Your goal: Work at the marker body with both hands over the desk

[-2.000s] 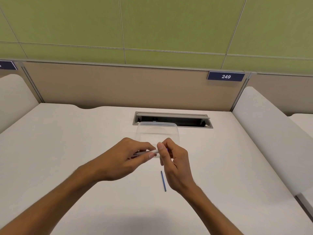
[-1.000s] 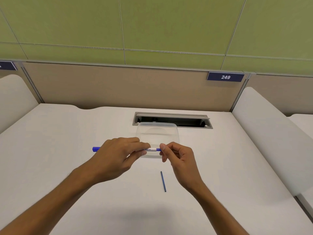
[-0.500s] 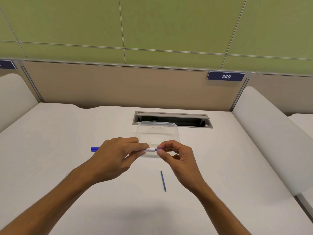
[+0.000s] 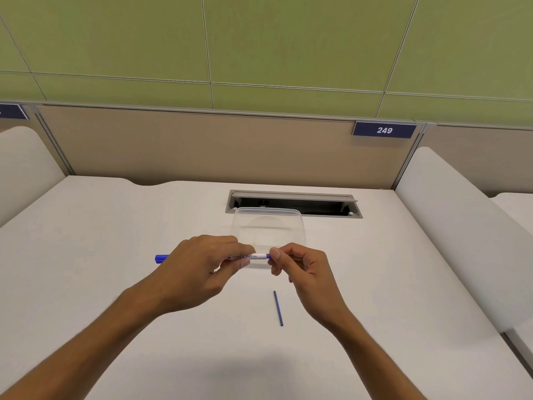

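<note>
My left hand (image 4: pixel 196 267) grips a white whiteboard pen (image 4: pixel 248 256) held level above the white desk (image 4: pixel 86 255); its blue cap end sticks out to the left of my fist. My right hand (image 4: pixel 300 267) pinches the pen's blue right end between thumb and forefinger. A thin dark blue stick (image 4: pixel 278 308) lies on the desk just below my right hand. A clear plastic container (image 4: pixel 268 226) sits on the desk right behind the pen.
An open cable slot (image 4: pixel 294 204) is set into the desk behind the container. A beige partition with a blue sign reading 249 (image 4: pixel 384 130) closes the back. White side panels (image 4: pixel 461 226) bound the desk left and right.
The pen has been turned level, its blue cap end now out to the left of my left hand. My right hand shifted to pinch the pen's right end.
</note>
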Demonstrator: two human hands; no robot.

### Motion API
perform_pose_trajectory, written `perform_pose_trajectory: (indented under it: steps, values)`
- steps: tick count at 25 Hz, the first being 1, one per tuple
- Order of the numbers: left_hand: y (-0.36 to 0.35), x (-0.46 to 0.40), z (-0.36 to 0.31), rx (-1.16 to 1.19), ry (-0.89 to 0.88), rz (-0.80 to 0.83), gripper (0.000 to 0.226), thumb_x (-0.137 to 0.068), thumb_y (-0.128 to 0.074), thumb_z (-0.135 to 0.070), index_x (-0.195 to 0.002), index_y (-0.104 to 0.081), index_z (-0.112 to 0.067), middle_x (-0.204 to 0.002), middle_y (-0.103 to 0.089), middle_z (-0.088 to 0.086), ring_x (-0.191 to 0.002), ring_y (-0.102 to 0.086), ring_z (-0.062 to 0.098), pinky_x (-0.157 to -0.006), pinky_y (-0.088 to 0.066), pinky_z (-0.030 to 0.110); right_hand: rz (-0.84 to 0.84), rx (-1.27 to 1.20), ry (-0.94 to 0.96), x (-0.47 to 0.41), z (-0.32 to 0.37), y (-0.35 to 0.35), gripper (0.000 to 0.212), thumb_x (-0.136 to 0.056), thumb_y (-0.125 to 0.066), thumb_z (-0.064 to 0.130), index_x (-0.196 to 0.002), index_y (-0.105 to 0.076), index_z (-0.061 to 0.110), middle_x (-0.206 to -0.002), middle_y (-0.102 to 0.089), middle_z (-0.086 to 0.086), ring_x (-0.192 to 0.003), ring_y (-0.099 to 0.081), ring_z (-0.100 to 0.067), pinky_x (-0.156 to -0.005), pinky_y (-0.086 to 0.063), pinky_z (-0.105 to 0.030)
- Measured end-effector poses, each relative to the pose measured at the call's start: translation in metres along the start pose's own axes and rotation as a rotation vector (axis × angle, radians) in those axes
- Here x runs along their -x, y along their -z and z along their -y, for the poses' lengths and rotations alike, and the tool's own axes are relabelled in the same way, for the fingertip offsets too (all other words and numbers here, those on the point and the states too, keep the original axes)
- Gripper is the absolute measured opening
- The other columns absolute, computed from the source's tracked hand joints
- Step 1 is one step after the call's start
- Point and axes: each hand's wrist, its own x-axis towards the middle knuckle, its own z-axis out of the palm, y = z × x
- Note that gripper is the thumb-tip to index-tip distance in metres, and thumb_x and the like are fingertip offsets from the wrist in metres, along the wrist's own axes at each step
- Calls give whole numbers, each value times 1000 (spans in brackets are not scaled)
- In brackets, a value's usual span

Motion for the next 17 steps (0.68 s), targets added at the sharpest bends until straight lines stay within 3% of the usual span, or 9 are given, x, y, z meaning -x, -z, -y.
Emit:
perform_pose_trajectory:
  steps: [2,9,13,17]
  values:
    - [0,0,1,15,-1,-5,24,-93,-45,-36,-107,-65,-33,-70,-54,-16,-62,-49,9,-53,-42,33,0,14,4,1,0,1,19,-95,-63,27,-80,-74,20,-71,-71,4,-69,-62,-1,-63,-45,-12]
    - [-2,1,4,-31,11,-10,21,-94,-47,-36,-102,-66,-31,-66,-46,-25,-60,-46,3,-53,-32,20,-19,34,8,0,-1,3,4,-88,-72,24,-86,-75,25,-81,-73,13,-78,-66,-2,-58,-42,-12]
    - [-4,1,4,-54,9,2,17,-95,-52,-32,-104,-66,-30,-68,-48,-21,-60,-47,5,-52,-35,24,-56,69,2,-1,-3,1,26,-93,-61,39,-75,-73,26,-68,-70,11,-65,-62,-3,-62,-44,-11]
    - [-4,2,5,-48,2,3,17,-94,-54,-32,-103,-67,-29,-68,-48,-22,-59,-45,3,-51,-34,23,8,49,-11,-1,-7,3,24,-96,-63,29,-78,-76,20,-70,-74,2,-65,-64,-6,-63,-46,-14]
